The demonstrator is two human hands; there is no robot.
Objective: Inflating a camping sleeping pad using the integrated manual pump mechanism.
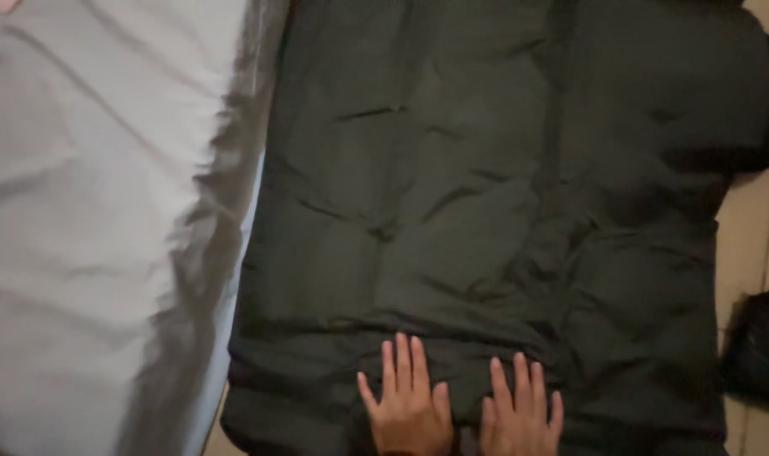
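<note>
**Both palms flat on a dark quilt**

Left hand [410,405] and right hand [522,414] side by side at the near edge, fingers spread and pressed flat on a dark green quilt [486,194]. No grip closed on anything: both hands open, resting on the fabric, nothing pinched or held.

Quilt spread wide across the middle and right of the view, stitched into puffy squares, creased in places, far end reaching the top of the view. Just to its left, a pale grey sheet [89,211], rumpled along the line where the two meet. Along the right, a strip of light floor [743,245] and a dark bundle [760,342], too dim to identify.

Likely soft, light for its bulk, floppy, and a little slippery on the surface. Best taken by a bunched handful at an edge or corner, not by flat palms.
</note>
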